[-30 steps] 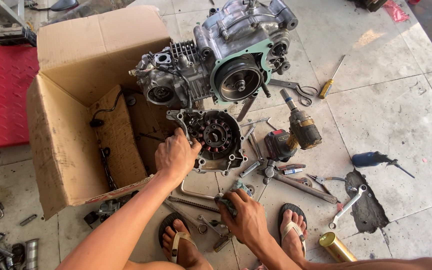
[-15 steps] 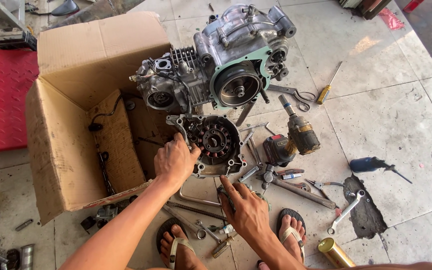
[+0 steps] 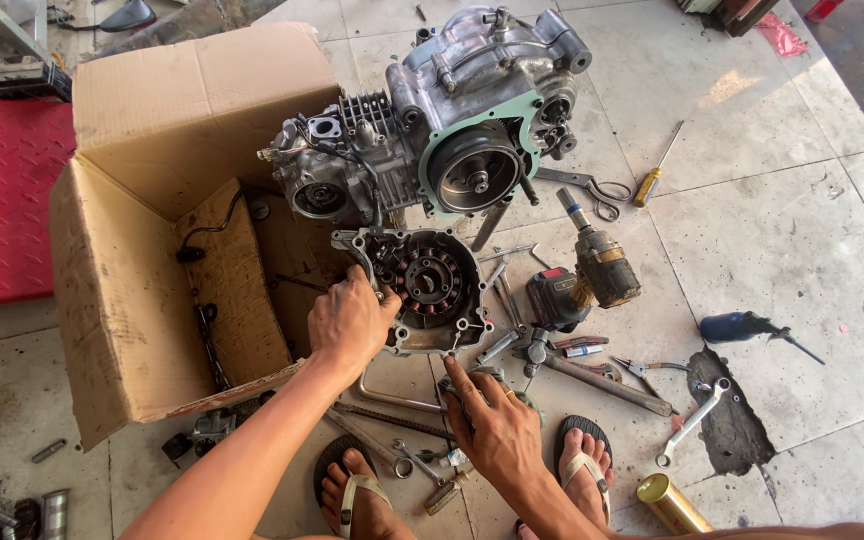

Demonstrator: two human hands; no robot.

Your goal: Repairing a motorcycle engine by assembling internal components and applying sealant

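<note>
A grey motorcycle engine (image 3: 432,130) with a green gasket around its round rotor lies on the tiled floor. In front of it rests a stator cover (image 3: 422,285) with copper coils showing. My left hand (image 3: 350,320) grips the cover's near left edge. Just below the cover, my right hand (image 3: 492,425) lies flat on the floor over small tools, fingers spread toward its lower rim. Whether that hand holds anything is hidden under the palm.
An open cardboard box (image 3: 152,250) stands at the left beside a red mat (image 3: 2,200). A cordless impact driver (image 3: 582,280), pliers (image 3: 592,188), a screwdriver (image 3: 652,175), wrenches (image 3: 692,420), a brass cylinder (image 3: 674,505) and loose parts lie around my sandalled feet (image 3: 582,465).
My left hand has shifted slightly onto the cover's edge. My right hand has stayed on the tools below it. The view has tilted a little.
</note>
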